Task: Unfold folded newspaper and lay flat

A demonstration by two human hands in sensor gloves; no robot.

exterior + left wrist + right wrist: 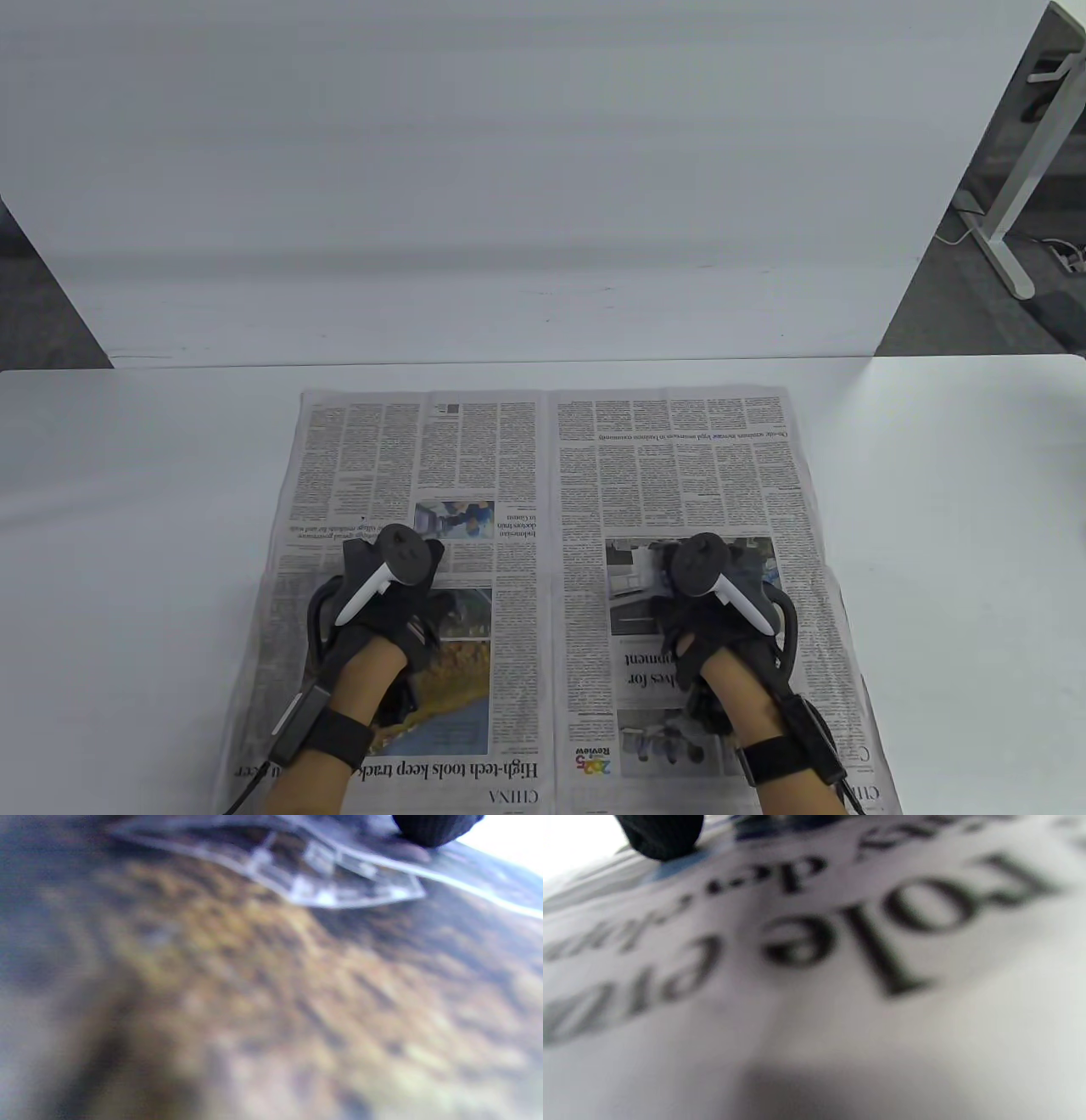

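The white tabletop point(127, 509) carries the newspaper point(551, 475), which lies opened to a full two-page spread near the front edge, its centre crease running away from the person and a cross fold showing about halfway down. The left hand point(386, 611) rests on the left page over the colour photograph, and the right hand point(708, 611) rests on the right page beside a headline. Both wrist views show print pressed close under the palm with a gloved fingertip point(432, 830) touching the sheet, so the hands look flat, pinching nothing. Unfolding seems finished; this is likely the smoothing step. Next, both palms probably need to sweep outward to flatten the slightly raised outer edges.
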